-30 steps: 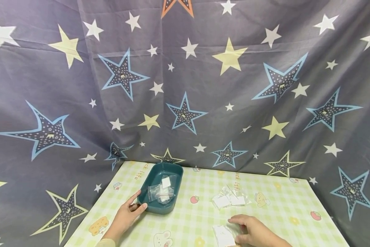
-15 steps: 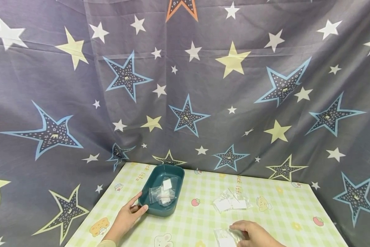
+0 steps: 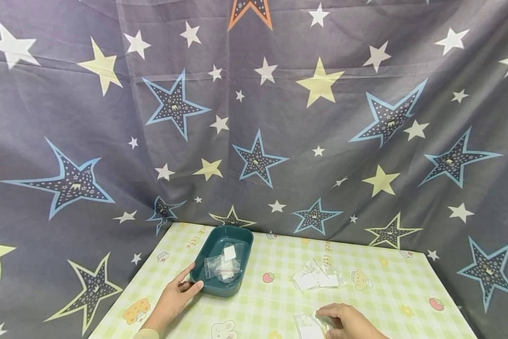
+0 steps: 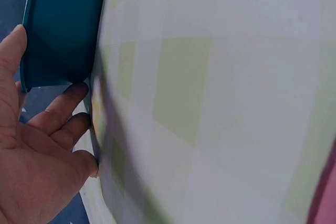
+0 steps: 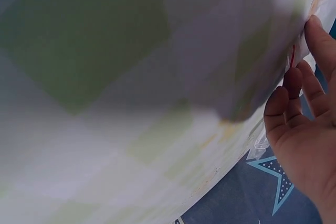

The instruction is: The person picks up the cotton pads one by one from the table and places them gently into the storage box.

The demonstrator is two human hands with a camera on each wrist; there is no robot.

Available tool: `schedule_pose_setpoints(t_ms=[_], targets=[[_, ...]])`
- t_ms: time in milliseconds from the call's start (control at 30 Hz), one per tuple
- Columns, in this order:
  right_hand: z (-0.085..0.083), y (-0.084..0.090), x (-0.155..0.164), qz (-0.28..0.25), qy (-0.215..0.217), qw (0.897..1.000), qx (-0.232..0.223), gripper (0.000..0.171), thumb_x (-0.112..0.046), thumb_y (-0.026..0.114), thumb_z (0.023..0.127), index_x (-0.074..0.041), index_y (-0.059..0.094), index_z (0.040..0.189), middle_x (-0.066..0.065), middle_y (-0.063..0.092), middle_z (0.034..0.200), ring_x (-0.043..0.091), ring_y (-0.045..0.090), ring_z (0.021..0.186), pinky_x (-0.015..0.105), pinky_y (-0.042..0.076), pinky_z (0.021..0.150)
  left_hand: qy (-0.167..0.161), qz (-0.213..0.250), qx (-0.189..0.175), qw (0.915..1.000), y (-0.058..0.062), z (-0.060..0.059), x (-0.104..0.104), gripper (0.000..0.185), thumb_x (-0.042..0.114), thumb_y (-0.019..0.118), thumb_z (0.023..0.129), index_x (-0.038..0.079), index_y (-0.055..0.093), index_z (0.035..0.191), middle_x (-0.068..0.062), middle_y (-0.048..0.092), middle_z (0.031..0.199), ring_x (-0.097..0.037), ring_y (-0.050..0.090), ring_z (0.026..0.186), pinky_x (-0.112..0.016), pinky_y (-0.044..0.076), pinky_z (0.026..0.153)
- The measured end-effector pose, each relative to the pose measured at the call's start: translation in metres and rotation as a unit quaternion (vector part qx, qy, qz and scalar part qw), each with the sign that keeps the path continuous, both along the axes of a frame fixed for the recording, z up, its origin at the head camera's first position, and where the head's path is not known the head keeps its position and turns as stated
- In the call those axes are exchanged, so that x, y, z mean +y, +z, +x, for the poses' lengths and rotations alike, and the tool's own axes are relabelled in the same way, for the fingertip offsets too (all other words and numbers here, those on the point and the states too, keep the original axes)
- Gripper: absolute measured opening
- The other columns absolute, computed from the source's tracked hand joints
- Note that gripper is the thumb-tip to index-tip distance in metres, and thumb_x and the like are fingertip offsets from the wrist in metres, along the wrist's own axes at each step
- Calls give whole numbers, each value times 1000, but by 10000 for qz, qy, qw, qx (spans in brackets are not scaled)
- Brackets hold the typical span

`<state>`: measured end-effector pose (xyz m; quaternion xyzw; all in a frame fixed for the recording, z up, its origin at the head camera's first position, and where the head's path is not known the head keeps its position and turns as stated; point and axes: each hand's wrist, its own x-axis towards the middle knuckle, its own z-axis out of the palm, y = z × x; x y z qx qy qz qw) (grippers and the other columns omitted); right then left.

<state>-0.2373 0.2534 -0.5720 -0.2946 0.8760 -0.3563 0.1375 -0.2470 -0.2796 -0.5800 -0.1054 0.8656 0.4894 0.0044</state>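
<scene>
Lower centre of the head view: a table under a green-and-white checked tablecloth point(image 3: 364, 301) printed with small cartoon animals and fruit. Left hand point(image 3: 174, 296) sits at lower left of that view, thumb and fingers spread and fairly straight against the near short end of a teal tray point(image 3: 207, 278); the left wrist view shows the thumb beside the tray's wall and the fingers point(image 4: 63, 106) just below its bottom edge, bearing on the cloth, not wrapped round anything. The tray stands left of centre on the table, long side running away from the person, and holds a few small clear plastic bags point(image 3: 225, 263) with white contents. Right hand point(image 3: 350, 322) is at the bottom edge, right of centre, knuckles up, fingertips curled down onto a clear plastic packet point(image 3: 310, 325) lying flat on the cloth; whether the packet is pinched or only pressed cannot be told. The right wrist view shows the fingers point(image 5: 294, 98) bent at the edge of a crinkled plastic film, mostly blurred. A loose pile of similar packets point(image 3: 317, 278) lies mid-table, between tray and right hand, well apart from both. Behind the table hangs a grey star-print curtain point(image 3: 254, 117).
</scene>
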Motion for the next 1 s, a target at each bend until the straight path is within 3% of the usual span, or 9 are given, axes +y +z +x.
schedule_pose_setpoints(t_ms=[133,333,433,733,1000], targets=[[1,1,-2,76,-174,9998,-37,46,-24,87,88,-10,78,130,13,76,132,18,72,119,21,59,92,2,12,26,10000,1,0,1,82,56,74,98,29,40,168,-32,60,150,-45,61,139,-54,58,106],[2,-2,-3,235,-427,9988,17,45,-28,88,86,-13,79,128,11,78,127,-4,61,93,19,54,78,-5,-28,43,10000,1,0,1,82,55,74,99,29,39,168,-33,60,149,-45,61,139,-55,56,108],[2,-3,-2,223,-434,9988,43,45,-27,88,86,-13,80,128,10,79,125,-6,55,87,20,51,74,-19,-13,56,10000,1,0,1,81,55,74,99,29,40,168,-33,60,149,-46,61,139,-55,57,107],[1,-6,-1,218,-95,9980,580,32,-29,87,88,-18,84,117,7,81,121,3,67,99,21,57,80,-38,98,60,9999,-2,0,-1,82,55,75,98,29,40,167,-33,59,150,-45,61,139,-53,59,104],[3,-8,-2,423,-18,9920,1190,28,-29,88,88,-14,84,112,1,81,114,0,60,95,24,55,77,-64,18,86,9999,-5,-1,-2,83,58,74,97,29,40,167,-32,58,151,-45,60,140,-54,58,106]])
